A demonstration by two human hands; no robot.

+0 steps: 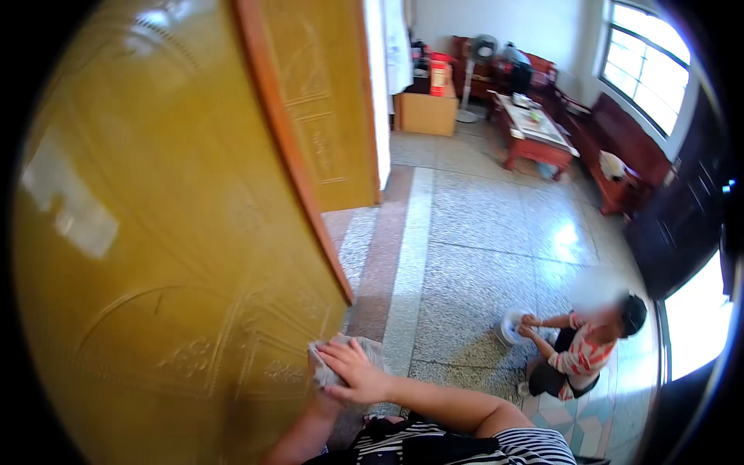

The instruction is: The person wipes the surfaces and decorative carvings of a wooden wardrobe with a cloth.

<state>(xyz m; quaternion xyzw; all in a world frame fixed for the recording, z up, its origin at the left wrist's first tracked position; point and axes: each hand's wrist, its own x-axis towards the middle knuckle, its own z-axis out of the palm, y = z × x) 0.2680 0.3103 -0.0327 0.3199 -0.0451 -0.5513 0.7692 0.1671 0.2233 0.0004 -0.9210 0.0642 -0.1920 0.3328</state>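
Yellow-brown wood, glossy and carved, makes up the door that fills the left side, its orange-brown free edge slanting down to a bottom corner. Just below that corner, in the view, the left hand comes up from underneath, mostly hidden, so I cannot tell how its fingers are set. Over it lies the task's thing, a pale greyish cloth, bunched between the two hands; whether it touches the door cannot be made out. Atop it rests the right hand, fingers fairly straight and slightly apart, laid across the folds; whether they also pinch the fabric I cannot tell. As for progress, the cloth is already gathered up in both hands and is not spread out or set down; nothing on the door clearly marks a finished part from an unfinished one, so what is left cannot be judged from here. Farther right, on the speckled floor near its edge with the patterned tiles, stands a white bucket. At the far right, another person in a striped top sits or crouches, both hands held together over the bucket's rim.
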